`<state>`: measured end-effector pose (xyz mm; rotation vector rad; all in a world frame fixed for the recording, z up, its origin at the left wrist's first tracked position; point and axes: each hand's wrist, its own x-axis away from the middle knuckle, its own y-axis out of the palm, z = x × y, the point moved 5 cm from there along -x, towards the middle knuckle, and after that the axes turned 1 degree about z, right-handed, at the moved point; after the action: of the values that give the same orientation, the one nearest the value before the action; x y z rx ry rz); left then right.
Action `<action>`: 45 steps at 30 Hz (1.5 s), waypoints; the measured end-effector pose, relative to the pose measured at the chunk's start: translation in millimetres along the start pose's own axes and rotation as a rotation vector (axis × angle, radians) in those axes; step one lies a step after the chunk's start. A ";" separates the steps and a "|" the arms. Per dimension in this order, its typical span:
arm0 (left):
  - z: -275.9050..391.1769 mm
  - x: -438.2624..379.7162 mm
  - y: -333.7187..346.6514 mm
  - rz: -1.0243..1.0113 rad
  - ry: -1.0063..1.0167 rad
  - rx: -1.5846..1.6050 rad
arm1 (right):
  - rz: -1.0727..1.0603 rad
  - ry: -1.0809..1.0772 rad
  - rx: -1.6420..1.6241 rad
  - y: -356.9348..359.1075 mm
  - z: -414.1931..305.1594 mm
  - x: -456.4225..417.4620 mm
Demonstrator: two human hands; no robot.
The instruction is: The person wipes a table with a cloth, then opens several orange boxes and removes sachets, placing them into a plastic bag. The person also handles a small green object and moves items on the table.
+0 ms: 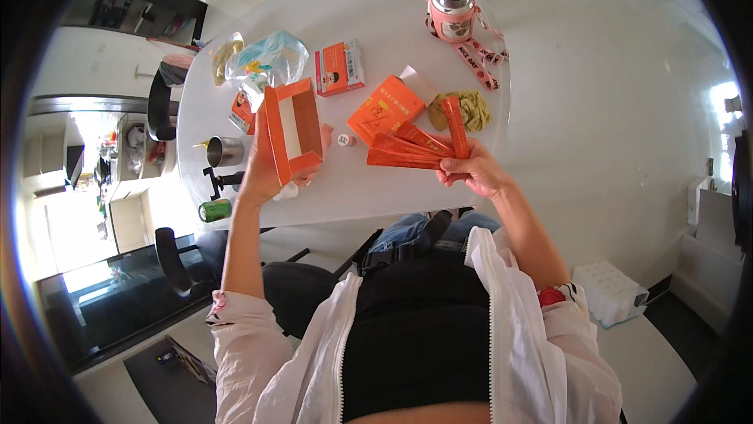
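An orange cardboard box (273, 136) with its end uncovered is gripped by my left hand (262, 168); its pale inside shows and looks bare. Several red-orange stick sachets (412, 152), fanned out, are pinched in my right hand (473, 170). Just beyond the sachets, a larger orange box (385, 107) with a raised white flap and handwriting lies on the white table (376, 30). A crumpled yellow-green cloth (473, 111) rests behind the right hand. Between the hands stands a small white round-capped item (346, 140).
An orange and white box (340, 68) and a clear plastic bag (270, 59) lie farther back. To the left are a steel cup (225, 151), a black clamp stand (220, 181) and a green can (215, 210). A pink-sleeved thermos (452, 15) stands near the right edge.
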<state>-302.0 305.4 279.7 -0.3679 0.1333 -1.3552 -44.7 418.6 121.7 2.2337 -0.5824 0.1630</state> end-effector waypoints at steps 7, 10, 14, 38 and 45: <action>-23.2 -42.0 -4.8 0.199 0.194 -0.274 | 0.013 -0.092 0.064 3.9 -23.7 14.0; -16.2 -98.6 -1.7 0.240 0.342 -0.247 | 0.046 -0.142 0.078 4.3 -27.6 18.7; -16.8 -176.8 0.3 0.108 0.452 -0.506 | 0.110 -0.193 0.084 6.2 -31.0 28.1; -31.4 -126.4 78.5 -0.103 -0.257 0.474 | 0.449 -0.456 0.087 24.5 -43.0 24.9; -21.0 -85.9 95.4 0.172 -0.057 0.537 | 0.368 -0.459 0.211 39.5 -43.4 16.7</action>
<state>-238.4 400.8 218.2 0.0574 -0.2400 -1.1558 -44.9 422.3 182.6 2.3577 -1.2769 -0.1135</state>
